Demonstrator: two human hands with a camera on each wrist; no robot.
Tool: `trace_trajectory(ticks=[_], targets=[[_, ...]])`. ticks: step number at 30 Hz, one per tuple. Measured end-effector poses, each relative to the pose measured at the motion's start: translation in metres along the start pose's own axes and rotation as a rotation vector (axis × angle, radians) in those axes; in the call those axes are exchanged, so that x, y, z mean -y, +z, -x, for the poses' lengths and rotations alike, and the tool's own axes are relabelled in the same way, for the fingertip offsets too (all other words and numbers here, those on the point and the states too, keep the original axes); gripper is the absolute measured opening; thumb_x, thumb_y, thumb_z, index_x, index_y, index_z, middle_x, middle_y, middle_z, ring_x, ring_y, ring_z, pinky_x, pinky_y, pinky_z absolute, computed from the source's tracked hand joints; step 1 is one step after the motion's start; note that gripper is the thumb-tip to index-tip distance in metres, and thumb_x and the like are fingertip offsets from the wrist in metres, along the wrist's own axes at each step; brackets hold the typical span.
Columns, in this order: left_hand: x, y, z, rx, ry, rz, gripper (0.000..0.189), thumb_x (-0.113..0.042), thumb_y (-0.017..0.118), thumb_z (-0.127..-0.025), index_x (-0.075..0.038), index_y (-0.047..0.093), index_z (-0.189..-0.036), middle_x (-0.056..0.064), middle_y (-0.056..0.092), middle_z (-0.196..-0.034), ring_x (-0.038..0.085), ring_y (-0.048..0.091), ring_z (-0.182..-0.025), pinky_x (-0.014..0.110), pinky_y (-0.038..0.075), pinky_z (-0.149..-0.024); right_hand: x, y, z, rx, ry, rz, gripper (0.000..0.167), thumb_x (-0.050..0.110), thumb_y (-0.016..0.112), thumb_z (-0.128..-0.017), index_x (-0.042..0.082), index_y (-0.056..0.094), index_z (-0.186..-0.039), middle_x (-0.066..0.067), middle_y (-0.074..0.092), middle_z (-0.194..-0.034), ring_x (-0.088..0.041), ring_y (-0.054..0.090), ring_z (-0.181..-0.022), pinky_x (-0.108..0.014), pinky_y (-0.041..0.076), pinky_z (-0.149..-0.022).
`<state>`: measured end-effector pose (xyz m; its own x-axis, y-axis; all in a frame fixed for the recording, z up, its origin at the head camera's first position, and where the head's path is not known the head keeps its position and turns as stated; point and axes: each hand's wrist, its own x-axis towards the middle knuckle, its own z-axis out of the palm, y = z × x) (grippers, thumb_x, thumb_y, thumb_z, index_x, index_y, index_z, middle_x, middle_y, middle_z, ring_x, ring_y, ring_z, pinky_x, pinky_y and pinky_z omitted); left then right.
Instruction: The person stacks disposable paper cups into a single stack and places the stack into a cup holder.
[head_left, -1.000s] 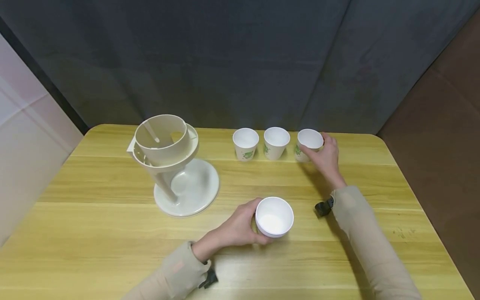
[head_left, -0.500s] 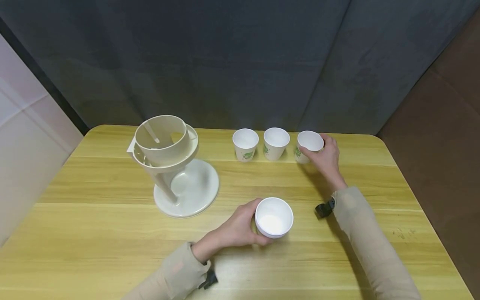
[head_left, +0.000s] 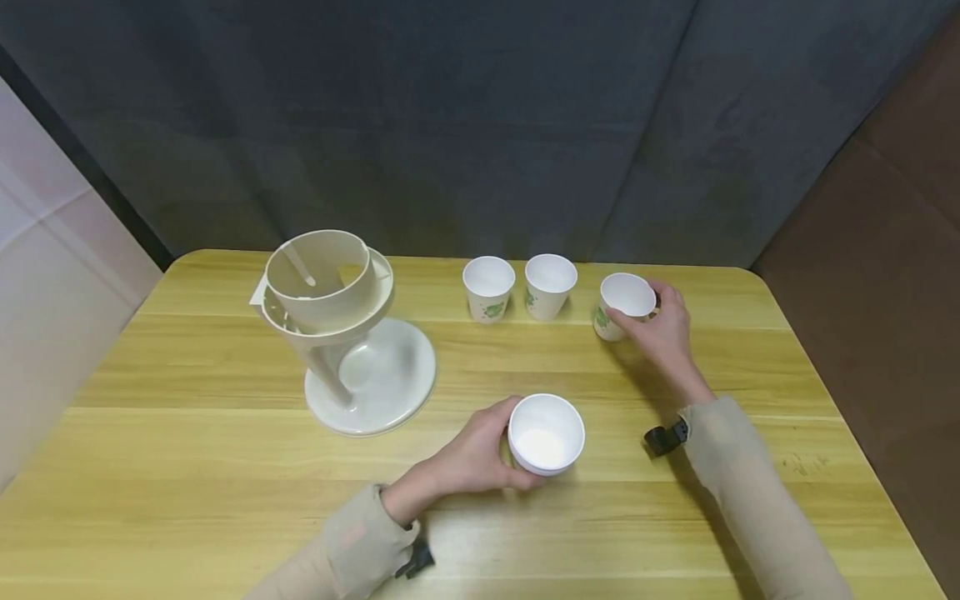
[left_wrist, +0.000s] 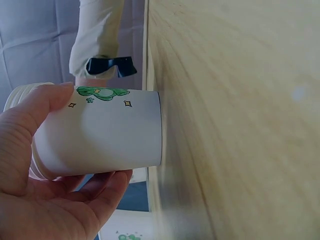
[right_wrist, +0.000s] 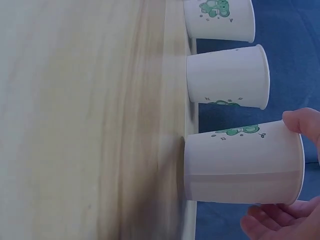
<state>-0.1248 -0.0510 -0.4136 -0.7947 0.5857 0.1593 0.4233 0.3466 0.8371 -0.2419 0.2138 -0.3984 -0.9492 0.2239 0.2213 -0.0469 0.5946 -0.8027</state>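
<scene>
In the head view my left hand (head_left: 477, 454) holds a stack of white paper cups (head_left: 546, 435) near the middle of the table. Several nested rims show in the left wrist view, where thumb and fingers curl round the upper stack (left_wrist: 110, 132). At the right end of the far row, my right hand (head_left: 666, 327) pinches a paper cup (head_left: 617, 321) near its rim. That cup (right_wrist: 240, 172) stands upright, a green bear print on its side. Two like cups, a left one (head_left: 489, 292) and a middle one (head_left: 550, 287), stand upright beside it.
A cream plastic stand with a round base (head_left: 405, 367) and a ring-shaped top (head_left: 318, 283) stands at the left of the wooden table (head_left: 187, 467). A dark curtain (head_left: 420, 125) hangs behind the far edge. A brown panel (head_left: 892, 275) borders the right side.
My right hand has drawn the right-hand cup slightly toward me and to the right, widening its gap from the middle cup. The left hand and its stack stay nearly still.
</scene>
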Motion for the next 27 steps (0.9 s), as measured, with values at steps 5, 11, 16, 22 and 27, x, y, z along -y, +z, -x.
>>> trace_trajectory(ticks=[5, 11, 16, 22, 27], targets=[[0.001, 0.0, 0.001, 0.001, -0.005, 0.004, 0.076, -0.014, 0.087, -0.06, -0.002, 0.049, -0.125, 0.008, 0.06, -0.117, 0.022, 0.057, -0.109, 0.037, 0.044, -0.097, 0.0, -0.005, 0.009, 0.021, -0.018, -0.003, 0.067, 0.016, 0.078, -0.074, -0.009, 0.044, -0.125, -0.024, 0.045, -0.12, -0.032, 0.045, -0.111, -0.043, 0.043, -0.091], [0.002, 0.0, 0.001, 0.002, -0.002, 0.004, 0.075, -0.014, 0.086, -0.061, -0.002, 0.049, -0.125, 0.008, 0.06, -0.117, 0.022, 0.057, -0.109, 0.037, 0.044, -0.097, 0.0, -0.01, 0.021, 0.048, -0.035, 0.012, 0.067, 0.016, 0.078, -0.074, -0.009, 0.043, -0.126, -0.024, 0.045, -0.12, -0.032, 0.045, -0.11, -0.044, 0.044, -0.089], [0.002, 0.0, 0.001, -0.001, 0.006, -0.006, 0.075, -0.014, 0.086, -0.061, -0.002, 0.049, -0.125, 0.009, 0.061, -0.117, 0.022, 0.057, -0.108, 0.037, 0.044, -0.096, 0.001, -0.015, 0.03, 0.064, -0.044, 0.005, 0.069, 0.015, 0.078, -0.074, -0.009, 0.042, -0.128, -0.024, 0.045, -0.121, -0.032, 0.044, -0.111, -0.045, 0.044, -0.09], [0.001, 0.0, 0.001, 0.001, 0.01, -0.007, 0.074, -0.014, 0.086, -0.061, -0.001, 0.049, -0.124, 0.008, 0.061, -0.116, 0.021, 0.057, -0.108, 0.036, 0.045, -0.096, 0.002, -0.019, 0.04, 0.08, -0.05, -0.003, 0.068, 0.015, 0.078, -0.075, -0.009, 0.043, -0.128, -0.023, 0.046, -0.12, -0.031, 0.044, -0.11, -0.045, 0.045, -0.09], [0.001, 0.0, 0.0, 0.005, 0.008, 0.002, 0.073, -0.013, 0.086, -0.061, -0.001, 0.05, -0.124, 0.008, 0.061, -0.116, 0.021, 0.057, -0.108, 0.036, 0.044, -0.096, 0.001, -0.024, 0.051, 0.11, -0.058, 0.003, 0.068, 0.015, 0.078, -0.075, -0.009, 0.042, -0.128, -0.023, 0.047, -0.117, -0.03, 0.044, -0.107, -0.047, 0.046, -0.091]])
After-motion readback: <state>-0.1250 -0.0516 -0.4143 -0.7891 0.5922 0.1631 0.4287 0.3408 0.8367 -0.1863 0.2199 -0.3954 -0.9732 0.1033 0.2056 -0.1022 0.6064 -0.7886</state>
